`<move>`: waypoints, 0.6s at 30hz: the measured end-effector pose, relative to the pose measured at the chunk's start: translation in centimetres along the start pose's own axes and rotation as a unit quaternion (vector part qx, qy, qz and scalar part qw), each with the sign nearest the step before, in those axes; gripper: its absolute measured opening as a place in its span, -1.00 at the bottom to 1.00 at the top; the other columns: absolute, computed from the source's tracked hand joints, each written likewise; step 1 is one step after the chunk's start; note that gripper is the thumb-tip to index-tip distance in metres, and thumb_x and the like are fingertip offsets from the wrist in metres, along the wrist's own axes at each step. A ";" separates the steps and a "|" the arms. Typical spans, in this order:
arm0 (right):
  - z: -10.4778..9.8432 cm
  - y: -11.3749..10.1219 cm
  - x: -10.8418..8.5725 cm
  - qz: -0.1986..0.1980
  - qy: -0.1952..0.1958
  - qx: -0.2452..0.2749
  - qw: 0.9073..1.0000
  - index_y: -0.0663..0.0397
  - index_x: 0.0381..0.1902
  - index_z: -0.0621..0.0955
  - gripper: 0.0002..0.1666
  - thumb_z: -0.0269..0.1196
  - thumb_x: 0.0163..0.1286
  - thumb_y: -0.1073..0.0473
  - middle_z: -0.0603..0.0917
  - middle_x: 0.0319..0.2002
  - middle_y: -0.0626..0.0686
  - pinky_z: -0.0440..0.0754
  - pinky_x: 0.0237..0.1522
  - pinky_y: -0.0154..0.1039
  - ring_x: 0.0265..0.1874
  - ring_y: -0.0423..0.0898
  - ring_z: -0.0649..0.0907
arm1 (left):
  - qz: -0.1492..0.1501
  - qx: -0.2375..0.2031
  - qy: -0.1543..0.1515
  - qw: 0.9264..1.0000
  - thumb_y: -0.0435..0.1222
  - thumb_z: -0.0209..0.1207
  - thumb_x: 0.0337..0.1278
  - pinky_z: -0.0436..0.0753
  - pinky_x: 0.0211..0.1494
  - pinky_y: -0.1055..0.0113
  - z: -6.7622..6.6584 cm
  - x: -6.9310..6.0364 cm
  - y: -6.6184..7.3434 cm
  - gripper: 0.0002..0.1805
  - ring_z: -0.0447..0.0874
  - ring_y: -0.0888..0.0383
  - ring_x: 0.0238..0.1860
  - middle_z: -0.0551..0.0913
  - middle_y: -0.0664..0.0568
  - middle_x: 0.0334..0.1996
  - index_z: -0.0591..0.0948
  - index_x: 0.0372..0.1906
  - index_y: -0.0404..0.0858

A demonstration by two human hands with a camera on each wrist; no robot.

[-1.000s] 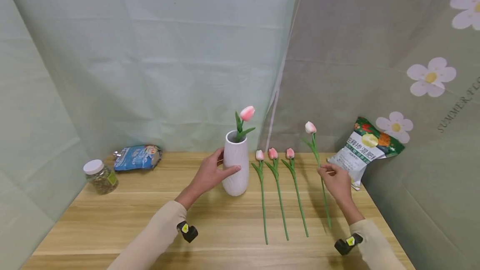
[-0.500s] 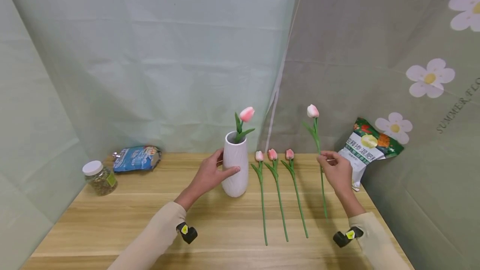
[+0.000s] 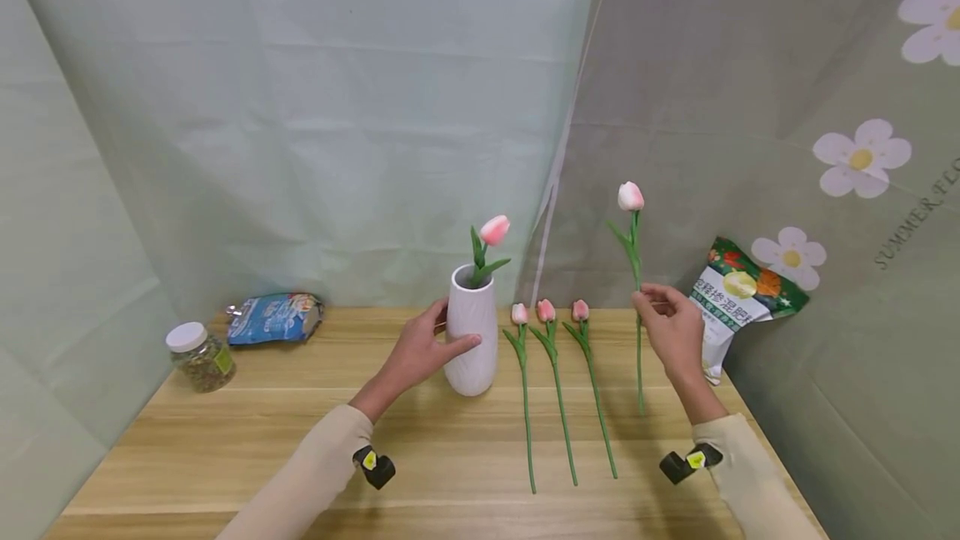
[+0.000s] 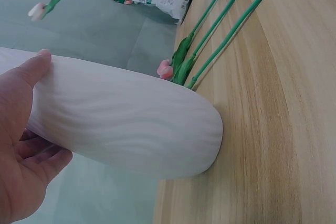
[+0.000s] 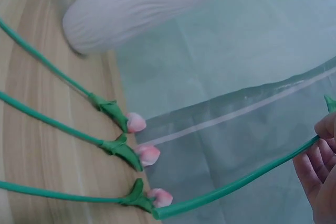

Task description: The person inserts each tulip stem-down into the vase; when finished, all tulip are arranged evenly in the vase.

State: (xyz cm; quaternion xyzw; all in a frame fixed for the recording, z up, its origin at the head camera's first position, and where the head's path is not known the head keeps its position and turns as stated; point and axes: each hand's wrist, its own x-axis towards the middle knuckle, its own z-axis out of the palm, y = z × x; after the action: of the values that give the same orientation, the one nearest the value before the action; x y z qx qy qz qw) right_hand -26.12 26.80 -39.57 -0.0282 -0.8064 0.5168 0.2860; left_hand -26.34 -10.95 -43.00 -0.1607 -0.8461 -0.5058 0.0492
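Note:
My left hand (image 3: 422, 346) grips the side of a white ribbed vase (image 3: 472, 357) that stands upright on the wooden table (image 3: 285, 440). Out of the vase's mouth leans one pink tulip (image 3: 494, 230) with green leaves. Between thumb and fingers, my right hand (image 3: 670, 330) pinches the stem of a pale pink tulip (image 3: 631, 197), held upright above the table. In the right wrist view the lower end of that stem (image 5: 210, 196) hangs free. Three more tulips (image 3: 558, 373) lie side by side between the vase and my right hand, blooms toward the back edge.
At the back right, a green and white bag (image 3: 731, 294) leans against the fabric backdrop (image 3: 360, 123). A blue packet (image 3: 274, 317) lies at the back left. Near it stands a clear jar (image 3: 201, 361) with a white lid.
My right hand has risen slightly, lifting the tulip higher and making it more upright; its stem end has come up off the table area. The left hand stays on the vase.

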 end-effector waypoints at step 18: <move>0.5 -3.6 0.5 -0.027 0.000 0.073 0.997 0.27 -0.01 0.71 -0.63 0.40 0.39 0.09 0.67 -0.30 -0.17 0.68 -0.36 -0.51 -0.33 -0.26 0.65 | 0.001 0.003 0.003 1.000 0.04 0.46 0.12 0.59 0.36 -0.02 0.0 -0.1 0.3 -0.10 0.56 -0.12 0.31 0.56 -0.21 0.30 0.37 0.46 -0.28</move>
State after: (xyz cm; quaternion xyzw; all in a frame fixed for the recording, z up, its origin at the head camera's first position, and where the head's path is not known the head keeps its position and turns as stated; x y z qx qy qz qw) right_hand -25.89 24.87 -36.42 0.0142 -0.7670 0.5662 0.3015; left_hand -26.12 -10.83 -42.80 -0.1595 -0.8474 -0.5037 0.0526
